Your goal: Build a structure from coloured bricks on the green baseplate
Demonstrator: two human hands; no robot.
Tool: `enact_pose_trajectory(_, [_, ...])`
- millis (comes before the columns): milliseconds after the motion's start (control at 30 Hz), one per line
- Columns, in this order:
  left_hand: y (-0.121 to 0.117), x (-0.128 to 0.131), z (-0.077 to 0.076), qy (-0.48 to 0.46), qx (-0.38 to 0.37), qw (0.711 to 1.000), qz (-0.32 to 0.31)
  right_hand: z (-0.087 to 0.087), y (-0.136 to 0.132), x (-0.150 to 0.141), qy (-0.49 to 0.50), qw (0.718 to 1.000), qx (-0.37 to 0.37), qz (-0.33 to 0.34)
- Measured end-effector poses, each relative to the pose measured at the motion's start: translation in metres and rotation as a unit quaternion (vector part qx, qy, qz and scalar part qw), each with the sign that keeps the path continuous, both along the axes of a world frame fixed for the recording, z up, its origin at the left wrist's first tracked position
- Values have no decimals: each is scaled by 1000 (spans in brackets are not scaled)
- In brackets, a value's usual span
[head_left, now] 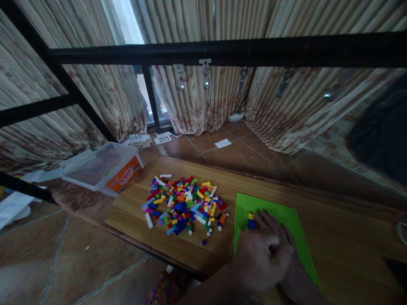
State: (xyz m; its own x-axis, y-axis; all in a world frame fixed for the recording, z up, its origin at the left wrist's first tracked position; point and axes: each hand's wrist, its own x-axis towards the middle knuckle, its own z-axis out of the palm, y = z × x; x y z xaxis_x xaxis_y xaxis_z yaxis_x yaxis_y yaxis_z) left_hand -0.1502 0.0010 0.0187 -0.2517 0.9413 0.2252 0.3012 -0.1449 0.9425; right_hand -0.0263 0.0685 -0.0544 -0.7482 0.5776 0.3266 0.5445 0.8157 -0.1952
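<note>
A bright green studded baseplate [288, 212] lies on the wooden table. Near its left side a small yellow brick [251, 216] and a blue brick [252, 224] are on the plate, close to my right fingertips. My right hand [278, 228] rests over the plate with its fingers stretched out; what lies beneath them is hidden. Crossing in front of it, my left hand [262, 256] is closed, its fingers curled, and whatever they hold cannot be seen. To the left of the plate spreads a pile of mixed coloured building bricks [184, 205].
A clear plastic box [92, 169] with an orange label stands beyond the table's left end. A lone dark brick [204, 242] lies near the table's [203, 258] front edge. Black metal bars [222, 53] with hanging clips run across behind, before striped curtains [197, 97].
</note>
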Motion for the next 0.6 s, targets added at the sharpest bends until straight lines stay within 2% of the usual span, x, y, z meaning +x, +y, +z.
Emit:
enact_pose_trajectory(167, [2,-2,2,16,13,1000,-20,9,3,-5,63,998,-14,-28])
enact_pose_trajectory(400, [3,-5,1,18,33,999,-27,-3,1,-3,16,1000,-7,-25])
enact_pose_trajectory(600, [2,-8,0,3,56,998,-10,-2,7,-1,87,993,-56,-59])
